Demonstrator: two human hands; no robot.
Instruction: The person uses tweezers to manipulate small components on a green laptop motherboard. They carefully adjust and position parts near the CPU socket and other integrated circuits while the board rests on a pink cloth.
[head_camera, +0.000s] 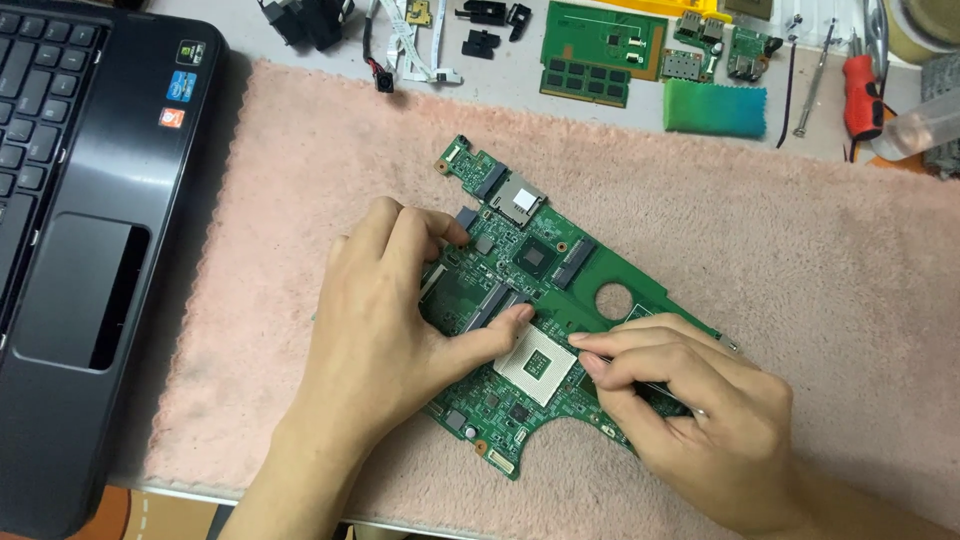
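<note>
Lay diagonally on a pink fleecy mat (800, 250): a green laptop mainboard (545, 300), upper end toward the top of the desk, lower end near the front edge. Carried a pale square processor socket (538, 363) near its middle, a dark square chip (536, 258) above that, a metal card slot (516, 200) near the upper end, and a round cut-out (613, 300) to the right.

Left hand (385, 320): pressed flat onto the board's left half, fingers curled over its far edge, thumb tip touching the socket's upper left corner. Steadied the board; closed round nothing.

Right hand (690, 410): rested on the board's right part, fingertips pinched together just right of the socket. Gripped a thin metal tool (680, 398), mostly hidden under the fingers; kind not clear.

To the left, partly off the mat: a black open laptop base (90, 250), with three small square stickers (183, 85) on the palm rest, one black and green, one blue, one orange, stacked top to bottom.

Along the desk's far edge: a green memory module (585, 80), a larger green board (605, 40), small connector boards (720, 40), a green cloth (715, 108), black plastic clips (480, 40), a red-handled screwdriver (858, 95) and a slim metal one (812, 85).
</note>
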